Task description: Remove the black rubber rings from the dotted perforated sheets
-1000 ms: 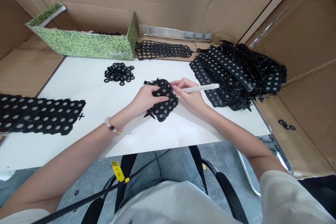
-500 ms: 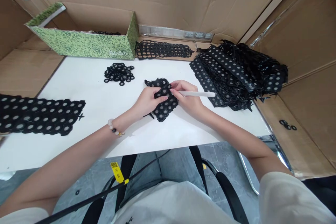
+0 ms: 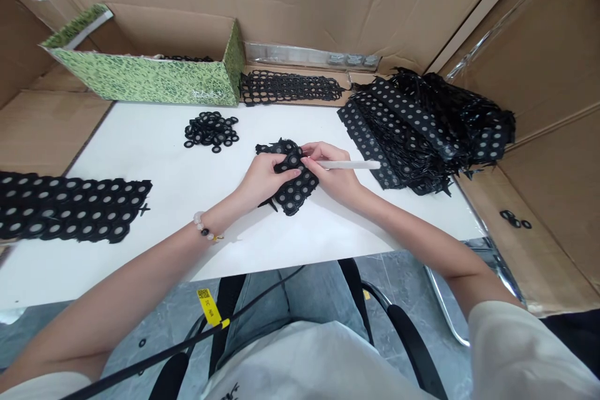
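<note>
White table (image 3: 164, 172), green box (image 3: 145, 78) behind, black rings (image 3: 210, 130), hands (image 3: 261, 178) gripping dotted sheet (image 3: 294, 192) and white stick (image 3: 354, 165)

QR code (image 3: 203, 294) on yellow tag (image 3: 212, 312)

The flat table top (image 3: 159, 153) is white. On it lie a heap of small black rings (image 3: 212, 130), a grey-dotted black sheet (image 3: 70, 207), and many dotted black strips (image 3: 407, 128).

Yel. tag (image 3: 209, 307) w/ QR on blk cable (image 3: 197, 336), blk armrest (image 3: 412, 345), cardbd wall (image 3: 319, 0)
</note>
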A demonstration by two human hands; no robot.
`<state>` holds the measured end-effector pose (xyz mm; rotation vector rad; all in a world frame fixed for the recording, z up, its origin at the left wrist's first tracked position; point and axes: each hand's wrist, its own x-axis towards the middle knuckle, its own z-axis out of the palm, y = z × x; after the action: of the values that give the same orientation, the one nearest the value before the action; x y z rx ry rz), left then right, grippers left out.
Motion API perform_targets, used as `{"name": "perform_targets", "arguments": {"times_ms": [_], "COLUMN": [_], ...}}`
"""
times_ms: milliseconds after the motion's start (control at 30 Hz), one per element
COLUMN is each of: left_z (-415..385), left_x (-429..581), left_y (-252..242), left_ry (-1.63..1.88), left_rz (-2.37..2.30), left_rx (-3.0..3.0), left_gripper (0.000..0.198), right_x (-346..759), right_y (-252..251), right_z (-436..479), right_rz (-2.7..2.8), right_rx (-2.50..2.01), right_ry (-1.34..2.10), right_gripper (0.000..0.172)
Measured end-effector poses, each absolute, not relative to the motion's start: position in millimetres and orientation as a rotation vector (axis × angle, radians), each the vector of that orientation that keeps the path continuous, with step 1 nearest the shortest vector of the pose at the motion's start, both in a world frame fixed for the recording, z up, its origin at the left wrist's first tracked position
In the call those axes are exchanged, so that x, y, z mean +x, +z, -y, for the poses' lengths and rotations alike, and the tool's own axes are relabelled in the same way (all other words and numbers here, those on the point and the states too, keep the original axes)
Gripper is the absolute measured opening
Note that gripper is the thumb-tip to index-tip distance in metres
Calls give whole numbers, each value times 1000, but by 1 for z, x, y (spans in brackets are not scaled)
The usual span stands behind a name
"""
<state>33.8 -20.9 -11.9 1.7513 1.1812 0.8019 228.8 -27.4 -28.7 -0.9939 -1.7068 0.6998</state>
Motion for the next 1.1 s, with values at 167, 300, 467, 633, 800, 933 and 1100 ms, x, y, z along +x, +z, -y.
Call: {"name": "perform_targets", "arguments": {"times_ms": [167, 300, 467, 633, 800, 933, 1100], "left_z": [14, 9, 10, 15, 14, 14, 17], "left_x": [28, 25, 25, 26, 26, 26, 29], "left_y": [-6, -6, -9, -10, -9, -8, -10], "left_ry": [805, 791, 702, 658, 702, 702, 788], "left_rz": [-1221, -1229, -1189, -1140, -1093, -1171, -1202], "left_rx": [1672, 1620, 1566, 1633, 1716, 1734, 1673], "left_gripper": [29, 31, 47, 37, 36, 36, 32], "right_x": [230, 230, 227, 225, 228, 229, 231], "right_y": [-25, -25, -25, -22, -17, -15, -16], "right_z": [27, 27, 30, 33, 34, 35, 34], "right_rz": [1476, 1414, 1459, 1512, 1551, 1571, 1605], "right_rx": [-1047, -1080, -1071, -1049, -1044, -1025, -1009], "right_ry": [963, 1062, 998, 964, 926, 908, 877], "right_gripper": [36, 37, 35, 35, 38, 36, 29]}}
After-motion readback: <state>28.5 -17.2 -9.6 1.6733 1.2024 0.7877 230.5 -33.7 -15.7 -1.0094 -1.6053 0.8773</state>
